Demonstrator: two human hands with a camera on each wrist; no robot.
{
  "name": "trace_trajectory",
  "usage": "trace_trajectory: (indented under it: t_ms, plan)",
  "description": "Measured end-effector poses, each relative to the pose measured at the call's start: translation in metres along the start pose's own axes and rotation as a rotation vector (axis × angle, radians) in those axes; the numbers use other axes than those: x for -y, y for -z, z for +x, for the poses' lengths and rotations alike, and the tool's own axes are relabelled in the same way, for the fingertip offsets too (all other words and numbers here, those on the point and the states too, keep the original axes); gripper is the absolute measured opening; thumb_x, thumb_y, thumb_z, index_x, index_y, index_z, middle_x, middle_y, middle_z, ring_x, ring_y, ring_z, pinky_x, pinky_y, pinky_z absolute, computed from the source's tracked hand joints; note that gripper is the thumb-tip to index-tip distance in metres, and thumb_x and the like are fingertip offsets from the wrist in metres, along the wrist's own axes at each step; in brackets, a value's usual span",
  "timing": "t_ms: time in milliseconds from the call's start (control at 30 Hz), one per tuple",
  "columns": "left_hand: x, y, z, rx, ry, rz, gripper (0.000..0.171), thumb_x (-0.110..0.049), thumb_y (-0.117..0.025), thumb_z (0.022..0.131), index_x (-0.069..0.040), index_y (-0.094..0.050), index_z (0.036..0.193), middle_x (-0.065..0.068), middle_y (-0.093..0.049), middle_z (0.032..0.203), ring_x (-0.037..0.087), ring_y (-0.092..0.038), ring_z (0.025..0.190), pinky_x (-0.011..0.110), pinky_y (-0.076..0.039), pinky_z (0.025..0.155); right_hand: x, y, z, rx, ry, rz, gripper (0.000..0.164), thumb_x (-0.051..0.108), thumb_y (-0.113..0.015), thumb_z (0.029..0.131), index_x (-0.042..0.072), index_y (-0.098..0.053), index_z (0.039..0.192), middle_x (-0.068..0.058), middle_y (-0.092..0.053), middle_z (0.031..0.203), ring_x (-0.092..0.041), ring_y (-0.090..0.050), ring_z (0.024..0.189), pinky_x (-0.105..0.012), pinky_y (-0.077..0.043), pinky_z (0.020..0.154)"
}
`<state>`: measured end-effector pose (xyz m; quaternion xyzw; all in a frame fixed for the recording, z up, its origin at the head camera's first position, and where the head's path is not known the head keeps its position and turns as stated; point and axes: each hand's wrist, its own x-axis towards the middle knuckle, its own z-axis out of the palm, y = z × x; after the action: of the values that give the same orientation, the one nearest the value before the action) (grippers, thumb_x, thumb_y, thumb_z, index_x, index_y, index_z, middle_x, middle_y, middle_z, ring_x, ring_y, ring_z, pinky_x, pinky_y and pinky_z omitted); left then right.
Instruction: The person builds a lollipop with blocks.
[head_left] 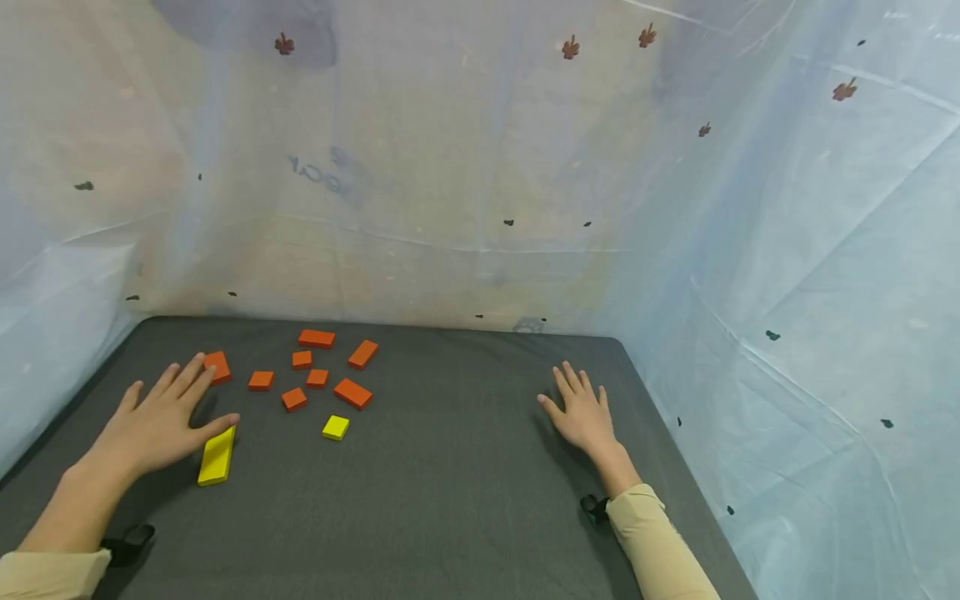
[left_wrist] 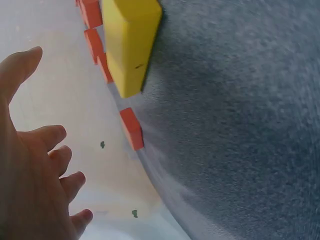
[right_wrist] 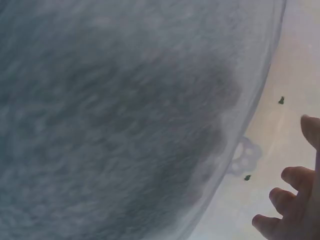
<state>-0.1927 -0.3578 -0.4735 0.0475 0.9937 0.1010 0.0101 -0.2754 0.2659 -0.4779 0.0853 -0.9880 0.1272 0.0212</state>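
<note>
From my head, I see the long yellow block (head_left: pixel 217 458) lying flat on the bench (head_left: pixel 465 500), the tip of my left thumb overlapping its far end. My left grip (head_left: pixel 159 425) is spread, with nothing in it, above and beyond that block. My right grip (head_left: pixel 587 419), well to its right, is loosely spread and empty too. The small yellow block (head_left: pixel 336 427) lies to the right of the long one; eight orange blocks (head_left: pixel 352 393) are scattered beyond it, one partly behind my left fingers. None is stacked or joined, so I judge that no building is done and every block is left loose; whether this scatter begins or ends the work, I cannot tell.

From my left wrist, a gap shows between my fingers and the long yellow block, with a lone orange block just past its end.

From my right wrist, the long yellow block is out of view; my fingers are apart, holding nothing, before the pale sheet (right_wrist: pixel 280 145).
</note>
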Motion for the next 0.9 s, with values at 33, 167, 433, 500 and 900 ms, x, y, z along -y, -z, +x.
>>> trace_trajectory:
  t_ms: [33, 167, 433, 500, 900]
  plan:
    - [-0.001, 0.001, 0.0, -0.004, -0.003, 0.001, 0.11, -0.072, -0.051, 0.098, 0.013, -0.02, 0.159, 0.031, 0.005, 0.168, 0.062, -0.004, 0.149, 0.083, 0.003, 0.11, 0.002, 0.001, 0.0, -0.006, 0.005, 0.004, 0.076, 0.054, -0.049, 0.107, 0.014, -0.025, 0.167, -0.012, -0.015, 0.173, -0.042, -0.013, 0.158, -0.071, -0.005, 0.122]
    - [-0.007, 0.008, -0.003, -0.032, -0.015, 0.015, 0.106, -0.069, -0.051, 0.099, 0.013, -0.02, 0.159, 0.03, 0.004, 0.169, 0.061, -0.006, 0.15, 0.082, 0.001, 0.111, 0.015, 0.005, 0.002, -0.048, 0.027, 0.026, 0.074, 0.053, -0.049, 0.108, 0.014, -0.026, 0.166, -0.011, -0.018, 0.173, -0.039, -0.016, 0.158, -0.067, -0.007, 0.124]
    - [-0.012, 0.009, -0.013, -0.189, -0.103, 0.039, 0.09, -0.06, -0.063, 0.099, 0.007, -0.041, 0.155, 0.027, -0.023, 0.167, 0.054, -0.028, 0.147, 0.074, -0.001, 0.119, 0.054, 0.012, 0.007, -0.154, 0.117, 0.134, 0.068, 0.048, -0.053, 0.107, 0.012, -0.038, 0.162, -0.011, -0.032, 0.169, -0.037, -0.032, 0.153, -0.063, -0.024, 0.123]
    - [-0.012, 0.008, -0.016, -0.231, -0.131, 0.031, 0.082, -0.056, -0.066, 0.098, 0.003, -0.047, 0.153, 0.026, -0.033, 0.164, 0.052, -0.037, 0.142, 0.07, -0.002, 0.122, 0.067, 0.014, 0.008, -0.182, 0.144, 0.168, 0.065, 0.047, -0.054, 0.107, 0.012, -0.041, 0.161, -0.01, -0.036, 0.166, -0.037, -0.038, 0.15, -0.062, -0.03, 0.12]
    - [-0.005, -0.005, -0.031, -0.322, -0.182, -0.148, 0.056, -0.034, -0.078, 0.095, -0.004, -0.063, 0.139, 0.026, -0.056, 0.143, 0.056, -0.056, 0.117, 0.071, -0.046, 0.085, 0.152, 0.006, 0.015, -0.178, 0.338, 0.355, 0.056, 0.039, -0.06, 0.106, 0.017, -0.049, 0.156, -0.01, -0.05, 0.156, -0.032, -0.051, 0.141, -0.055, -0.048, 0.109]
